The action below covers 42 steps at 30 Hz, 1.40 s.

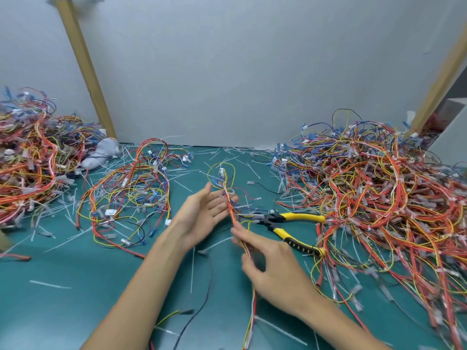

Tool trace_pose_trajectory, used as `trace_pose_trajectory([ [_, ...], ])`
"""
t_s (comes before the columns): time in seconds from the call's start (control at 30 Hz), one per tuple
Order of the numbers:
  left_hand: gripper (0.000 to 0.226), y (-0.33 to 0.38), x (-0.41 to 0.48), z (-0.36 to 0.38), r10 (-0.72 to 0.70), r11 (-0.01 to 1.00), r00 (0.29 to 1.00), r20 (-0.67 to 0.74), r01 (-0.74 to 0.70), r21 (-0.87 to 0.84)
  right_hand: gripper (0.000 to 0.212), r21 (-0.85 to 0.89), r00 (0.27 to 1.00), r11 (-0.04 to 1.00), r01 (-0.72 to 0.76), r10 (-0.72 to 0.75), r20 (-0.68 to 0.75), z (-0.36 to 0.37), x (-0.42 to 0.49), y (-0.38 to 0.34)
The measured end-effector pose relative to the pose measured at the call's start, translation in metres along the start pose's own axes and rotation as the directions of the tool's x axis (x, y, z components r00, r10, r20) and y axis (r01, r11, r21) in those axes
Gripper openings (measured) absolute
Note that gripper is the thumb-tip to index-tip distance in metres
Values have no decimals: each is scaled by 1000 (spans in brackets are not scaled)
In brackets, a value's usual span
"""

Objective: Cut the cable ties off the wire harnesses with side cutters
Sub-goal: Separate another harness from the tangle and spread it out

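Observation:
A thin wire harness [228, 195] of red, yellow and white wires runs from the middle of the mat toward me. My left hand [204, 213] is open, palm up, with straight fingers under the harness's upper part. My right hand [267, 263] pinches the same harness lower down between thumb and fingers. The yellow-handled side cutters [290, 224] lie on the green mat just right of both hands, jaws pointing left, held by neither hand. A loose white cable tie [217, 245] lies between my wrists.
A big heap of wire harnesses [379, 198] fills the right side. A second heap [27, 160] sits at the far left, and a smaller spread [129, 193] left of centre. Cut white ties litter the green mat [75, 286]. Two cardboard posts lean on the grey wall.

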<state>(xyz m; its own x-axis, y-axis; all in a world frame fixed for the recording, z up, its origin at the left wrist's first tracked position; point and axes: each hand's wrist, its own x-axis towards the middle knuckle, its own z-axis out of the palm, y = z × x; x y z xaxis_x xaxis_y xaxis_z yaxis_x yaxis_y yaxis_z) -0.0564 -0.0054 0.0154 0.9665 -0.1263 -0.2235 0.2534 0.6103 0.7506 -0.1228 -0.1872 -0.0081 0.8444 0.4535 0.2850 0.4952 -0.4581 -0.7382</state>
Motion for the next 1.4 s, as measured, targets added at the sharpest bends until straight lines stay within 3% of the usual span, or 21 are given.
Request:
trace_pose_trajectory([
  [0.2,26,-7,0,-1,74,986,997,7,-74,150,57,-184,990,981,67,-41,138,7,-3,3],
  [0.33,29,-10,1,1,141,973,990,-7,-137,187,57,-237,984,968,78,-36,173,10,-4,4],
  [0.7,19,-11,1,0,235,952,968,-87,-211,223,42,-174,990,982,79,-56,130,3,-2,8],
  [0.83,17,-10,-3,4,379,890,915,-141,-318,328,34,-77,1000,997,24,-25,-5,-1,-1,5],
  [0.9,16,-8,-3,6,542,752,827,-149,-397,526,26,-39,990,999,17,-22,-137,-8,1,2],
  [0.97,12,-4,-2,10,691,558,719,-71,-468,685,18,-35,958,999,20,-29,-286,-20,6,0],
  [1.03,9,0,-2,16,809,269,580,92,-506,820,14,-16,917,1000,6,-12,-400,-35,15,-2],
  [1.1,6,5,-2,22,837,-76,439,326,-497,864,13,105,892,994,-24,69,-447,-53,26,-4],
  [1.17,7,9,0,28,743,-404,341,575,-456,793,14,233,863,972,-23,136,-486,-72,39,-8],
  [1.23,7,14,3,31,571,-645,264,777,-441,624,21,198,836,980,13,99,-540,-89,49,-11],
  [1.3,8,18,5,33,391,-773,199,899,-460,437,35,12,857,1000,-15,19,-515,-103,58,-9],
  [1.4,15,13,2,29,220,-826,157,963,-495,269,45,-131,969,984,-125,92,-231,-104,64,1],
])
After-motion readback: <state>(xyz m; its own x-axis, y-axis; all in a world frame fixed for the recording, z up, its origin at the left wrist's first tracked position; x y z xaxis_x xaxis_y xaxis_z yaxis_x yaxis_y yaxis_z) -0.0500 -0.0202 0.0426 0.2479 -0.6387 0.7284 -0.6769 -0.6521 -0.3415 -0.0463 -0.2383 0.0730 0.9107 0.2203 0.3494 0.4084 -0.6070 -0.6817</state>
